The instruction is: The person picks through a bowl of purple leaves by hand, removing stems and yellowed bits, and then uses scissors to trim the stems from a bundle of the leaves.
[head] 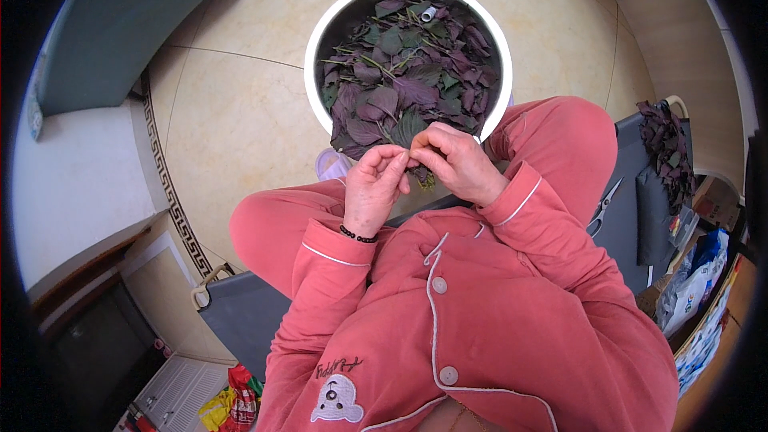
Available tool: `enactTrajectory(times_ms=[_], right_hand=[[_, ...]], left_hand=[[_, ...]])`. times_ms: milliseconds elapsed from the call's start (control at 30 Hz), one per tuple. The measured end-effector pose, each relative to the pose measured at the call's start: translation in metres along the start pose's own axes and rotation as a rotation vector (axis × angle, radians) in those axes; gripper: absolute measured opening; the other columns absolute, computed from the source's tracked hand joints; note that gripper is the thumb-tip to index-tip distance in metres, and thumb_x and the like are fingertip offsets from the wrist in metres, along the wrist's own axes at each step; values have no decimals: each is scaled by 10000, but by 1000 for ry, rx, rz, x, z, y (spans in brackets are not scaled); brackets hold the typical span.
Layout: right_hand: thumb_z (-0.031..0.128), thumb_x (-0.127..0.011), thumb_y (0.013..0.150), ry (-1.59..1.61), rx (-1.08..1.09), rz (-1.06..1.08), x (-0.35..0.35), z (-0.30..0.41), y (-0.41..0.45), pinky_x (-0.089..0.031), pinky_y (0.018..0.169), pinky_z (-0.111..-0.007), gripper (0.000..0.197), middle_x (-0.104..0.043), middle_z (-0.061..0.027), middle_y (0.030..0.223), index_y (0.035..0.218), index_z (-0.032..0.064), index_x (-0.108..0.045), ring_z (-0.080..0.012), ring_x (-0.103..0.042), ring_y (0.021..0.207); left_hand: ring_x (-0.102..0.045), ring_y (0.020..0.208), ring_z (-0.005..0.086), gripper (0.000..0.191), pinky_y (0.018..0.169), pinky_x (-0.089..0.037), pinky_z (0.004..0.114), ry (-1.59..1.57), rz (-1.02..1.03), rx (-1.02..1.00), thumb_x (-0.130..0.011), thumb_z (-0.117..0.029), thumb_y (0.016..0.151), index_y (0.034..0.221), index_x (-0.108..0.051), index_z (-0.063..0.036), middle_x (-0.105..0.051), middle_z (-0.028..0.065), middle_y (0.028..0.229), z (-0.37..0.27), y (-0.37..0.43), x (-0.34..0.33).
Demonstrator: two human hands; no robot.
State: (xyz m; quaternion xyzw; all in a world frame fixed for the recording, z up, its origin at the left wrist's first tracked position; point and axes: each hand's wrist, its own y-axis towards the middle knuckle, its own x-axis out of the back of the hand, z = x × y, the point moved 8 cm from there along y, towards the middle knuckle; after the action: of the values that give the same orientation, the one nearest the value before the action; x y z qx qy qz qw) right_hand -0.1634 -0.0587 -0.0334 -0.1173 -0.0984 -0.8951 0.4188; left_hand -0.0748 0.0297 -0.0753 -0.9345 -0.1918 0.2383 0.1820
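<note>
Both hands meet over the near rim of a large round basin (316, 102) with a white edge, filled with purple-green perilla leaves (414, 87). My right hand (462, 162) holds a small bunch of perilla, whose cut green stem ends (426, 180) stick out below the fingers. Pinched thumb to forefinger, my left hand (379, 183) touches the right fingertips at the bunch. Whatever lies between those left fingertips is too small to make out. A small white spool-like roll (428, 14) rests on the leaves at the basin's far side.
At my right, scissors (605, 207) lie on the grey fabric seat (630, 162), near a pile of dark perilla leaves (666, 150). Beyond it are a plastic bag (690, 288) and a wooden cabinet (666, 30). A blue-green chair (132, 24) stands at the far left.
</note>
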Motion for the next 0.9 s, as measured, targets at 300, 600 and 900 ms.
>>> enactTrajectory(times_ms=[300,600,900], right_hand=[[88,-576,819,-27,-39,2,0,-4,0,-452,596,-308,102,-549,-113,732,799,-11,-561,-241,-580,668],[123,-589,810,-96,-49,1,-1,-9,-2,-450,596,-330,118,-554,-120,746,805,7,-569,-275,-573,678],[131,-609,782,-248,-17,65,-1,-1,-4,-458,576,-356,102,-551,-108,756,811,39,-577,-284,-577,684]], left_hand=[[-497,552,29,83,430,-327,138,63,4,8,-542,-76,886,963,-554,-46,-644,31,861,2,-1,2],[-507,550,52,56,451,-366,154,98,-42,-9,-580,-47,852,903,-557,-39,-630,39,804,2,-1,6],[-531,572,49,59,463,-379,151,-20,-109,11,-585,-51,852,897,-560,-21,-615,30,770,2,-1,12]])
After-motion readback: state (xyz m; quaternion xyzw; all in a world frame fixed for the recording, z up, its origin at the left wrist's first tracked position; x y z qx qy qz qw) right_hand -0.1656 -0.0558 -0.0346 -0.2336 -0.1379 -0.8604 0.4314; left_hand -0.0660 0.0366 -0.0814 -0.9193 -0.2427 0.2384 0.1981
